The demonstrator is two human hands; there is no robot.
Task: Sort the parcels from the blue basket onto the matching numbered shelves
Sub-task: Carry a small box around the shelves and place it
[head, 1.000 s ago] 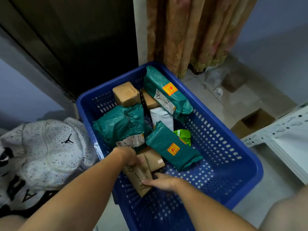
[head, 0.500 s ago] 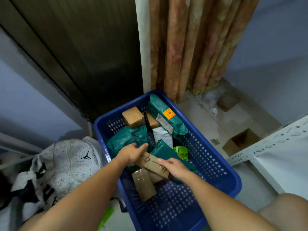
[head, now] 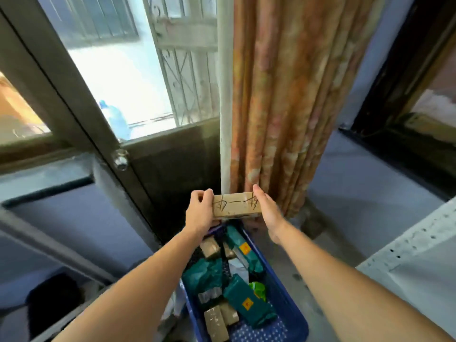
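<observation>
A small brown cardboard parcel (head: 235,204) with black handwriting on its face is held up level in front of me, well above the blue basket (head: 293,324). My left hand (head: 199,213) grips its left end with curled fingers. My right hand (head: 265,211) holds its right end, fingers along the edge. Down in the basket lie several parcels: green bags (head: 248,306) with orange stickers, a crumpled green bag (head: 202,277) and small brown boxes (head: 216,323).
A dark door (head: 167,174) with a round knob (head: 121,160) stands ahead on the left, beside a hanging patterned curtain (head: 278,95). A white perforated shelf frame (head: 407,245) comes in from the right. A dark bag (head: 53,299) sits low on the left.
Both hands lifted the brown parcel out of the basket and raised it to chest height. My view tilted up from the basket to the door and curtain.
</observation>
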